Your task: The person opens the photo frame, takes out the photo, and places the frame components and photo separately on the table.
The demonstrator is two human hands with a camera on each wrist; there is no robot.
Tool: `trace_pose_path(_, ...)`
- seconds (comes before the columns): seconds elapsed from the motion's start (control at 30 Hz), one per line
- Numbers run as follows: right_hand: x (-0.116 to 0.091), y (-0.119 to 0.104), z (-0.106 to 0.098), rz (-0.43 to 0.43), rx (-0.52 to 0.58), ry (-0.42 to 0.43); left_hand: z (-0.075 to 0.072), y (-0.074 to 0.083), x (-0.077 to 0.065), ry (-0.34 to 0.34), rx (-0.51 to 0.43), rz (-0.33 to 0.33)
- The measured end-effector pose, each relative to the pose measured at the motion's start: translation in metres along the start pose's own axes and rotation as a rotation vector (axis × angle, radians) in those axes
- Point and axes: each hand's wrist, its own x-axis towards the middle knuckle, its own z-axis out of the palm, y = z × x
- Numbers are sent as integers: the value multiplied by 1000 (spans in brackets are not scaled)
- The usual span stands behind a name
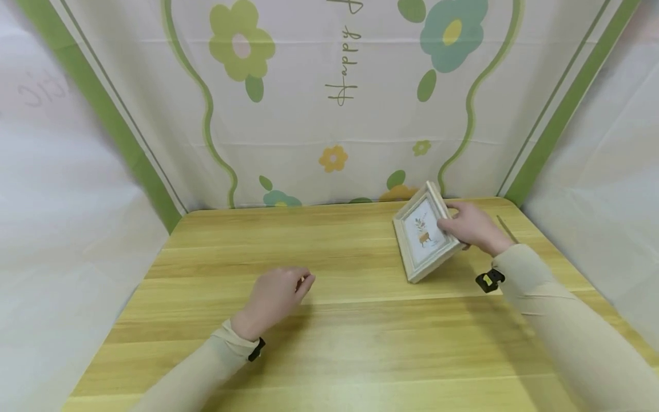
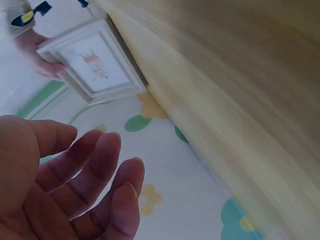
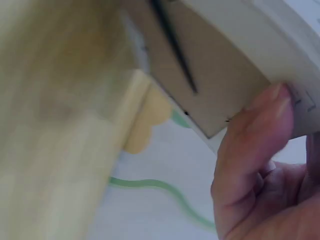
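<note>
A cream picture frame [image 1: 424, 233] with a small plant picture leans tilted at the right of the table. My right hand [image 1: 475, 228] grips it by its right side, thumb on the front. In the right wrist view, fingers [image 3: 255, 135] curl against the frame's back, a brown backing board [image 3: 220, 75] crossed by a thin dark strip [image 3: 172, 45]. My left hand [image 1: 278, 297] is held over the middle left of the table, away from the frame. The left wrist view shows its fingers [image 2: 107, 160] loosely bent with nothing in them.
The wooden table [image 1: 329, 343] ends at a hanging white cloth [image 1: 298, 114] printed with flowers. White sheets hang on both sides. A thin dark stick-like thing [image 1: 507, 229] lies beyond my right wrist, near the table's right edge. Each wrist wears a black strap.
</note>
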Motion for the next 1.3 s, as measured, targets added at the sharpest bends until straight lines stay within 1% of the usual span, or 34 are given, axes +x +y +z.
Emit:
trace_pose_path(0.17,-8,-26,-6,-20,-143,-5,-6,-14,1,13,17,-36)
trace_pose_path(0.33,-19,-51,-6,-38,-245,-28,-7,-33,1,-29,34,-109)
trace_pose_path(0.53,-30,-73,1,-93,-522,-19,-7,-54,-1,-81,9,-194)
trace_pose_path(0.57,-31,-76,3,-99,-561,-17,-7,-57,-1,-87,6,-205)
trace_pose_path(0.63,-34,-80,8,-101,-590,-20,-7,-60,-2,-99,-6,-225)
trace_pose_path(0.7,-35,-84,13,-102,-600,-28,-8,-63,-2,-116,-10,-240)
trace_pose_path(0.87,-37,-95,29,-102,-560,-72,-13,-73,0,-160,-29,-280)
trace_pose_path(1.07,-35,-109,52,-76,-508,-103,-21,-91,3,-150,-17,-334)
trace_pose_path(1.2,-32,-117,71,-104,-470,-121,-24,-99,2,-158,-7,-362)
trace_pose_path(1.3,-30,-122,86,-114,-453,-133,-23,-101,3,-170,-1,-360)
